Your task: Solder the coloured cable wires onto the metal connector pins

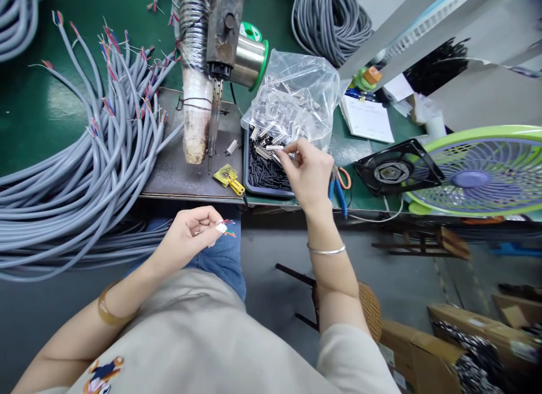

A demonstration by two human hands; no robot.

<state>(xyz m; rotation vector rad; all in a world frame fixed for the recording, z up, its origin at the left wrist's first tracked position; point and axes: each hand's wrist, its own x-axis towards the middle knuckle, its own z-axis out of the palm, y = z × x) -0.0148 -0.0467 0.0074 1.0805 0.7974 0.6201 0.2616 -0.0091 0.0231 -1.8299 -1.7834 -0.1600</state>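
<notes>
While pinching coloured wires [228,227] in the left hand [195,231], near-left of the tray [245,160], gripping a metal connector [274,147] in the right hand [310,169], over the tray. Apparently pinched to leave the wires' ends exposed.

Near the front edge of your worktop [25,117], the tray [262,191] holds connectors [263,151]; cables [118,174] lie left, a fan [470,179] right; a bag [300,106] seemingly overlies its back rim.

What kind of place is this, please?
Probably a cable or electronics workshop: there's a bundle of grey cables with colourful wire ends, a silver spool with green rims, and a blue-grey plastic tray holding small shiny metal connectors.
</notes>
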